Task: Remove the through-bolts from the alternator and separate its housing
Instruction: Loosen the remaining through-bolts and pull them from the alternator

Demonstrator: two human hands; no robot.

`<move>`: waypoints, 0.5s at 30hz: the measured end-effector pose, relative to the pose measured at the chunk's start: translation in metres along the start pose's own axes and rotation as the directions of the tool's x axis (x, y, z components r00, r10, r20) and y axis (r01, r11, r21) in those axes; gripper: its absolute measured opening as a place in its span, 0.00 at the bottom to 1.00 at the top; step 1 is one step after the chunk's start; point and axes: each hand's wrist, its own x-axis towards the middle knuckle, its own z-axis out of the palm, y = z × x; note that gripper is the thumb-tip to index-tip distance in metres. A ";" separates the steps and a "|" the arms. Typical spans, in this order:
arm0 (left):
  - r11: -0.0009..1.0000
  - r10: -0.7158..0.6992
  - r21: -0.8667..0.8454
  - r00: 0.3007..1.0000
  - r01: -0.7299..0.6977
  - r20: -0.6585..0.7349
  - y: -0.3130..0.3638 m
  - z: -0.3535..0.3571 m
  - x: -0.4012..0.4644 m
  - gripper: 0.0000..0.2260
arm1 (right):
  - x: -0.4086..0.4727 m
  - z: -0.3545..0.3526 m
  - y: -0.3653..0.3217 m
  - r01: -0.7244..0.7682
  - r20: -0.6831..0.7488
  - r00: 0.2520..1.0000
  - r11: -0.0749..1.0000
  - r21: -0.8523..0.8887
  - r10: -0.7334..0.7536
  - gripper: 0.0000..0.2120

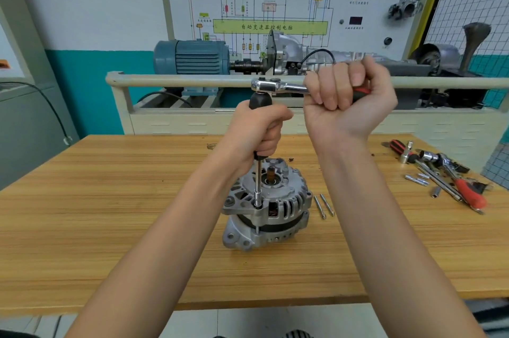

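A silver alternator stands shaft-up in the middle of the wooden table. A long extension bar with a black grip rises vertically from a socket seated on a bolt at the housing's left front lug. My left hand grips the black grip of that bar. My right hand grips the red-and-black handle of a chrome ratchet that sits on top of the bar. Two loose through-bolts lie on the table just right of the alternator.
A pile of tools lies at the table's right: ratchets, sockets, extension pieces, red-handled pliers. Behind the table stands a cream frame with a rail, a blue motor and a gearbox in front of a wiring-diagram board.
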 end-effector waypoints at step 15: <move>0.998 0.015 -0.064 0.966 0.002 0.259 0.002 -0.015 0.001 0.18 | 0.012 -0.006 -0.005 -0.120 -0.018 0.992 0.991 0.056 0.121 0.23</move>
